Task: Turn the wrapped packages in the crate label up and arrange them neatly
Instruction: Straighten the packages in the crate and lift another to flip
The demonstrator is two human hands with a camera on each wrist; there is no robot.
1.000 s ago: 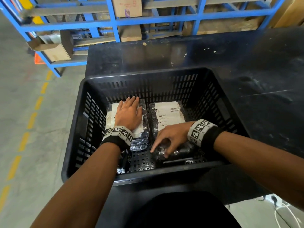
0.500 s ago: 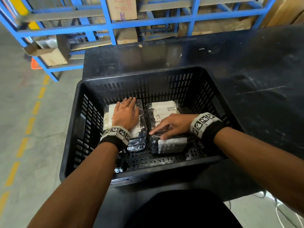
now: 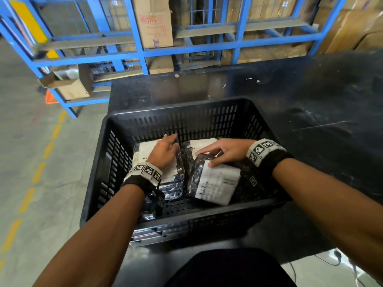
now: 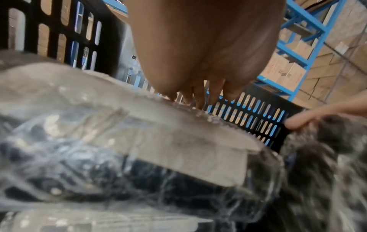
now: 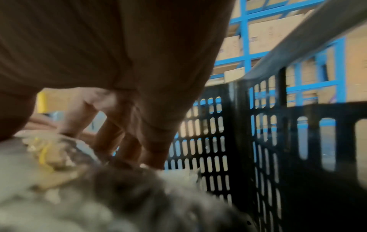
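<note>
Two hands reach into a black slotted crate (image 3: pixel 116 154) that sits on a dark desk (image 3: pixel 310 104). The left hand (image 3: pixel 163 153) lies flat, palm down, on the left package (image 3: pixel 145 150), its fingers (image 4: pixel 198 97) straight and pointing toward 12 o'clock, their tips at the package's far edge; it holds nothing, only presses. The right hand (image 3: pixel 228 150) comes in from 3 o'clock with its wrist raised, its fingers (image 3: pixel 209 151) bent over the far edge of the near right package (image 3: pixel 217 183) and gripping it there, thumb on the white face. That package is tilted, its far end lifted onto the far right package (image 3: pixel 202 143) lying behind it at 12 o'clock.

All three packages are dark bundles under crinkled clear wrap, each with a white printed label facing up. The left one lies flat at 9 o'clock in the crate, with another wrapped bundle showing beneath its near end. The near right one is skewed, its near corner pointing toward 5 o'clock. Both wrists wear bands with black-and-white square markers. Blue shelving (image 3: pixel 136 44) with cardboard boxes (image 3: pixel 154 21) stands beyond the desk at 12 o'clock.
</note>
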